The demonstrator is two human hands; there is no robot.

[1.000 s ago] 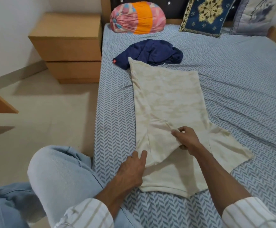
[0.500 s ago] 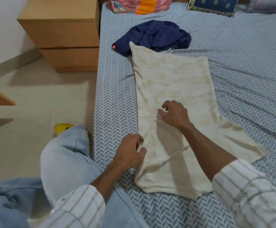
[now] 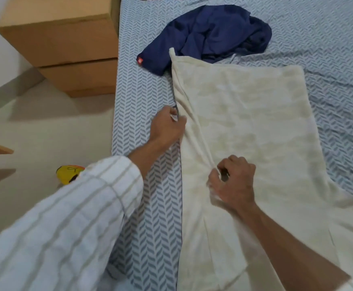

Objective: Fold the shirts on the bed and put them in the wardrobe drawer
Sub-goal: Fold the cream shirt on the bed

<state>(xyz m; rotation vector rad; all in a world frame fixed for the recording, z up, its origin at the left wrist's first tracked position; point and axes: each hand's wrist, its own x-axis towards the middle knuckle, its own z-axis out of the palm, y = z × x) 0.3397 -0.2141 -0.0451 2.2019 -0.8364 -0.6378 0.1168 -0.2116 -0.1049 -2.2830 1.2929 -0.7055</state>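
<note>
Nearest the viewer, a white sleeve with faint beige stripes [image 3: 66, 223] covers the left arm, which reaches forward over the left edge of a bed spread with a blue-and-white herringbone sheet [image 3: 150, 206]. A bare right forearm comes in from the lower right corner. Between them lies a cream, faintly mottled cotton shirt [image 3: 245, 122], spread flat along the left side of the bed with its long left edge running close to the mattress edge and a sleeve flaring out at the lower right. The right hand [image 3: 233, 182] pinches a raised ridge of the cream cloth near the shirt's middle, fingers curled round the fabric. The left hand [image 3: 167, 127] grips the shirt's left edge farther up, thumb and fingers closed on the hem. The hands are apart, each clamped on the same shirt. This looks like the first lengthwise fold, with the left side being gathered to turn inward. The next move probably calls for lifting both grips together and laying that strip over the middle, keeping the edge straight. Beyond the shirt, touching its far corner, sits a crumpled navy blue shirt [image 3: 213, 36], not yet folded. On the floor to the left are a small yellow object [image 3: 69, 173] and, farther off, a light wooden bedside cabinet [image 3: 66, 43]. No wardrobe drawer is in view.
</note>
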